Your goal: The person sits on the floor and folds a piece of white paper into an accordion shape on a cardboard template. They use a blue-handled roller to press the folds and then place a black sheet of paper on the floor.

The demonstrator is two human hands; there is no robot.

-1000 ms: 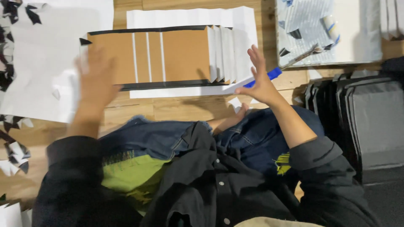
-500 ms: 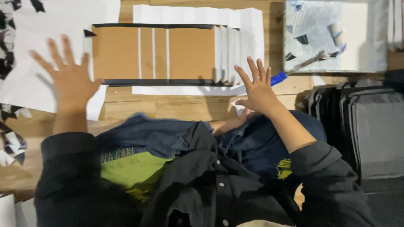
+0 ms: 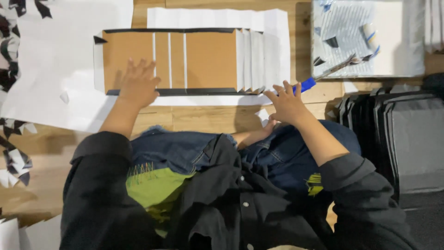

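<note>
Brown cardboard (image 3: 210, 60), black-edged, white-striped.

Under my left hand (image 3: 137, 85) lie matt brown cardboard panels (image 3: 171, 60), smooth, edged in black tape, on plain white paper sheets (image 3: 217, 21). The wooden tabletop (image 3: 203, 118) shows a grained, satin finish. My lap wears rough blue denim cloth (image 3: 180, 148).

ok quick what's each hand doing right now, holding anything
Left hand: open, fingers spread, flat on the brown cardboard panel, holding nothing.
Right hand: open, fingers on the white paper sheet edge, holding nothing.
</note>
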